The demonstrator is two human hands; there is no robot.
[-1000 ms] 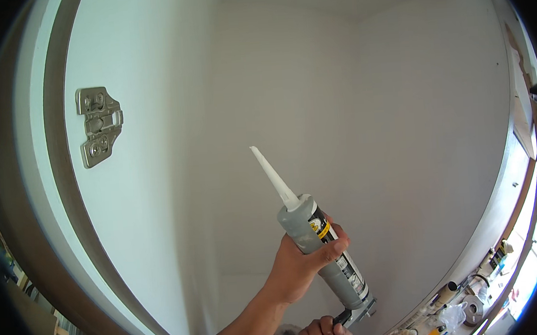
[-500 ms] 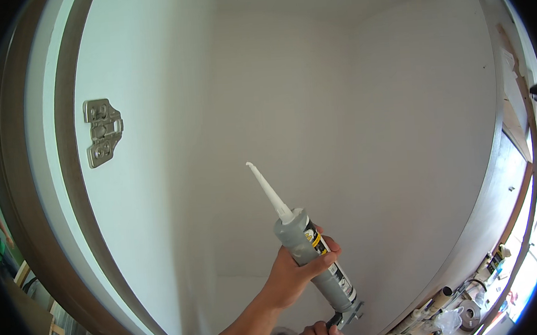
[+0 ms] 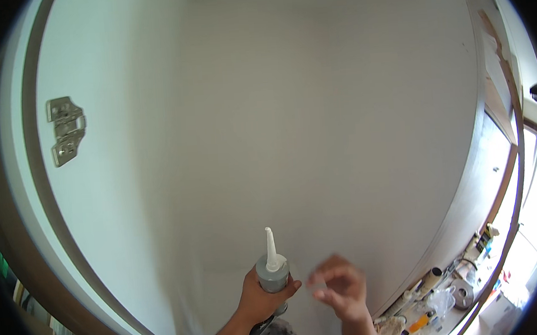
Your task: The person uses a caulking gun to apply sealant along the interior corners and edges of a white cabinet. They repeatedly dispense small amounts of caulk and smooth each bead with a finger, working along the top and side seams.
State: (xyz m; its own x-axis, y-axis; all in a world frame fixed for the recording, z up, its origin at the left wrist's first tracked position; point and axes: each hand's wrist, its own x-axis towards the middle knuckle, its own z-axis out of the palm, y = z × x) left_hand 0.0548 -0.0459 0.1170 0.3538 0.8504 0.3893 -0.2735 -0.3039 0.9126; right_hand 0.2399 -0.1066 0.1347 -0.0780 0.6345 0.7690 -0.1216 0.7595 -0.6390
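A grey sealant cartridge (image 3: 270, 279) in a caulk gun (image 3: 262, 330) points up near the bottom middle, its white nozzle (image 3: 271, 247) showing a small bent blob at the tip. My left hand (image 3: 259, 300) is wrapped round the cartridge. My right hand (image 3: 339, 290) is just to the right of it, not touching it, with curved fingers apart and nothing visible in them; it is slightly blurred. A white cabinet interior (image 3: 316, 133) surrounds both hands, with a metal hinge (image 3: 65, 130) fixed to its left panel.
The cabinet's brown edge (image 3: 36, 159) curves down the left side. At the lower right lie tools, tubes, a plastic bag (image 3: 443, 301) and a grey roll (image 3: 463, 292), beside a bright window (image 3: 530, 211). A green shape shows at the far left edge.
The cartridge has moved down and tipped more upright in my left hand. My right hand has let go of the gun's lower end and risen beside the cartridge.
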